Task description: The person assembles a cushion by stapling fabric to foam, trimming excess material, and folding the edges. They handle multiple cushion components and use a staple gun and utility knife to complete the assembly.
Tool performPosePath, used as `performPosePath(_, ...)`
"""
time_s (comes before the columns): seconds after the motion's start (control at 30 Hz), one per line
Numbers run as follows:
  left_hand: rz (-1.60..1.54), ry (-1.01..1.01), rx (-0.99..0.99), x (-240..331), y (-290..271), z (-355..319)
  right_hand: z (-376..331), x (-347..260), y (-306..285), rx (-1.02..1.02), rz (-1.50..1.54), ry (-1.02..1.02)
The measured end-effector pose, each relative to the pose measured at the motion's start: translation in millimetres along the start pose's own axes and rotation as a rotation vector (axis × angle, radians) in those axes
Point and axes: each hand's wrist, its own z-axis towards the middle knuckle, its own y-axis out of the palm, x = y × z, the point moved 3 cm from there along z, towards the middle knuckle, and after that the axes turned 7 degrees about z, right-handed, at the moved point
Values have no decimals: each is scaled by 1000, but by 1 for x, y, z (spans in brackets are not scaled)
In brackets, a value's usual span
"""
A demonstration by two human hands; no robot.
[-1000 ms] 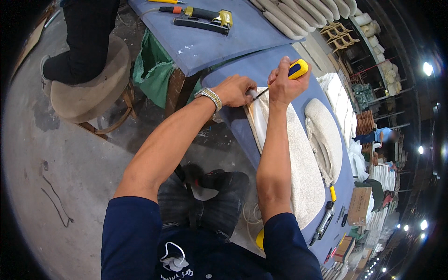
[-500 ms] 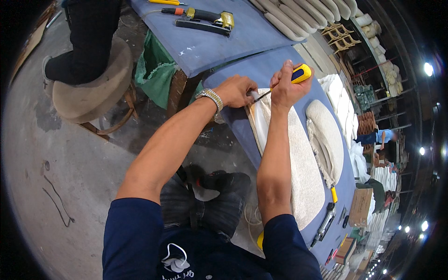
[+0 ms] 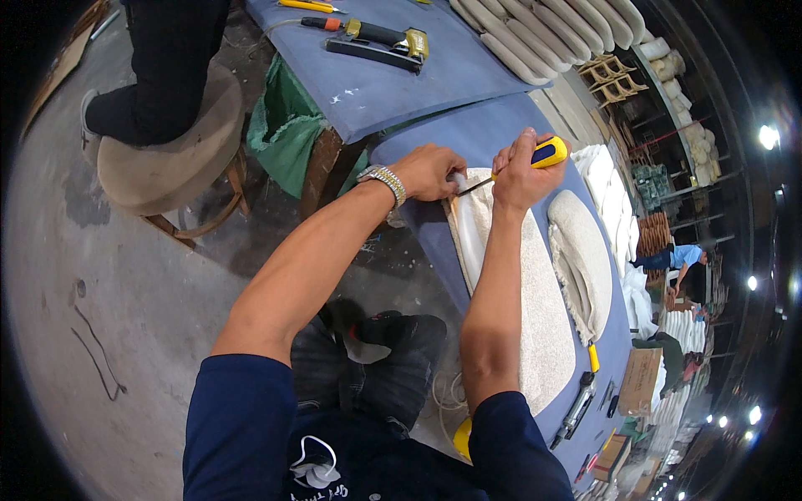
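A beige fabric-covered chair pad [image 3: 547, 334] lies on the blue table, with a strip of white padding [image 3: 471, 242] showing along its near-left edge. My right hand [image 3: 518, 179] is wrapped round a screwdriver [image 3: 549, 153] with a yellow and blue handle. Its thin dark shaft points left and down to the far end of the pad, where the tip meets the edge. Beside that tip, my left hand [image 3: 430, 174] pinches a bit of the white padding at the corner. A second beige fabric piece [image 3: 581, 259] with a gathered edge lies to the right.
A pneumatic stapler [image 3: 380, 40] rests on the adjoining blue table [image 3: 376, 104]. Several beige pads [image 3: 535, 42] are lined up at the back. An air tool [image 3: 574, 411] lies at the right edge. On the left, someone's leg rests on a padded stool [image 3: 180, 171].
The screwdriver lies a little flatter, its tip still at the pad's corner. Both hands stay at the same end of the pad. The whole view has shifted slightly.
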Motion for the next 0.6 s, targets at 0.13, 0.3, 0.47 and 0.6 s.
performPosePath(0.13,-34,1,29,-4,8,4,8,10,1,47,-50,-52)
performPosePath(0.3,34,3,77,-10,8,7,28,23,8,-4,-227,-43)
performPosePath(0.47,-13,-88,-5,0,0,8,41,30,6,-12,-213,24)
performPosePath(0.6,-29,-131,-82,9,-4,3,38,31,-1,25,-163,85)
